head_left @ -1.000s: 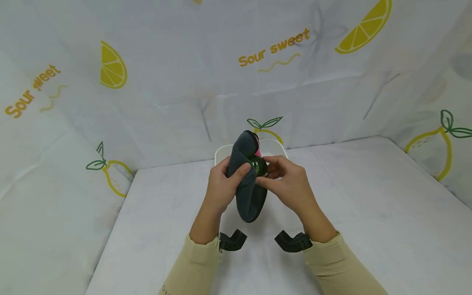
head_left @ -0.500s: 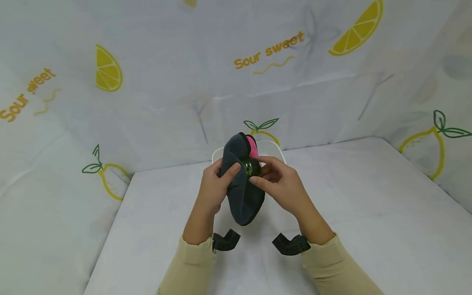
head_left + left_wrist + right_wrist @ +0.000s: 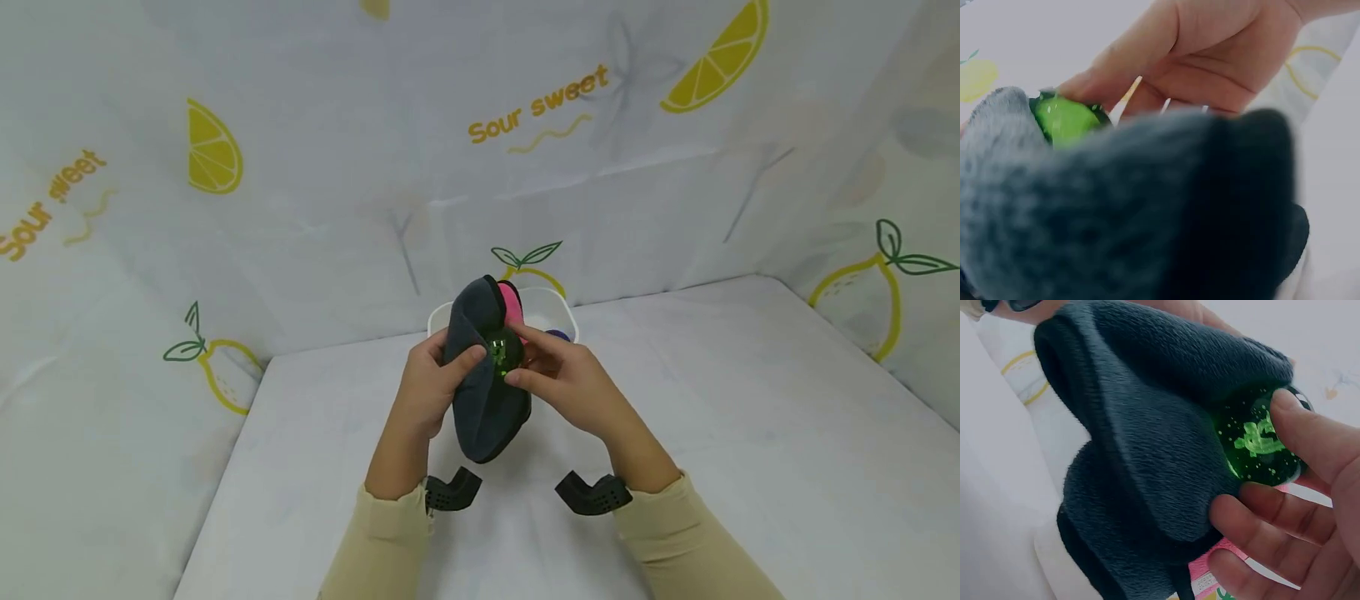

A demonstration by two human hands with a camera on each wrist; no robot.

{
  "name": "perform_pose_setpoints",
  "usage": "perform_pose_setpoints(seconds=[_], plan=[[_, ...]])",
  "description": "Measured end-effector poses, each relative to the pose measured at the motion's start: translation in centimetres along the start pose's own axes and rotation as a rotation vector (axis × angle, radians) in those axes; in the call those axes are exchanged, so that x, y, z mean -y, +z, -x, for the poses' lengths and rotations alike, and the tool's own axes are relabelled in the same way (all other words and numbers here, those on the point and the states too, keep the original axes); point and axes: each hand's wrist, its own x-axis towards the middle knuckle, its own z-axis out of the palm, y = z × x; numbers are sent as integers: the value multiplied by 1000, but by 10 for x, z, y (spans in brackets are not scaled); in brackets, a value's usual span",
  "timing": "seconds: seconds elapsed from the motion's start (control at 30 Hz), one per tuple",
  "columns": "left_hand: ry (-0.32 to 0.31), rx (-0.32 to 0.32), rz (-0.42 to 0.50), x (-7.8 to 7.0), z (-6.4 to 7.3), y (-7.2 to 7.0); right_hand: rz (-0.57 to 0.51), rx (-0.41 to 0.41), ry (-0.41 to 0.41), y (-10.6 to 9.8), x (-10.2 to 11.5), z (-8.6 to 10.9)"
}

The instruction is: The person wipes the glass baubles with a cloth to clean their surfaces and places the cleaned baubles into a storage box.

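Observation:
A dark blue-grey plush cloth (image 3: 480, 408) with black edging is held up above the table, folded around one side of a glossy green ball (image 3: 504, 352). My left hand (image 3: 435, 379) grips the cloth at its left, thumb on the front close to the ball. With thumb and fingers my right hand (image 3: 562, 375) holds the ball from the right. The right wrist view shows the see-through ball (image 3: 1260, 440) with a bright green figure and specks inside, the thumb on it and fingertips against the cloth (image 3: 1154, 437). In the left wrist view the cloth (image 3: 1116, 206) hides most of the ball (image 3: 1066, 122).
Behind the hands stands a white basin (image 3: 551, 304) with a dark blue thing (image 3: 557, 334) at its right side. Something pink (image 3: 512, 302) shows behind the cloth. A white cover lies over the table (image 3: 712, 400), and a lemon-print sheet (image 3: 315, 208) hangs behind it.
The head view has shifted slightly. The ball sits a little lower and further left against the cloth, with the right fingers following. More pink and a dark blue thing in the basin now show.

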Motion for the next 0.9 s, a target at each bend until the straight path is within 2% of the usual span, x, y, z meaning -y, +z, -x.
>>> perform_pose_setpoints(seconds=[0.1, 0.33, 0.43, 0.5, 0.6, 0.67, 0.8, 0.9], plan=[[6, -1, -1, 2, 0, 2, 92, -51, -31, 4, 0, 0], [1, 5, -5, 6, -2, 8, 350, -255, -158, 13, 3, 1], [5, 11, -15, 6, -2, 8, 442, -308, -212, 16, 3, 1], [7, 11, -33, 6, -2, 7, 461, -325, -233, 17, 3, 1], [13, 6, -55, 5, -3, 6, 425, -308, -239, 16, 3, 0], [9, -1, -66, 5, -4, 5, 357, -270, -225, 13, 4, -1], [-3, 7, -48, 5, -4, 2, 180, -173, -157, 6, 3, 0], [15, 37, -15, 4, -4, 0, -6, -130, -75, 2, 0, -1]])
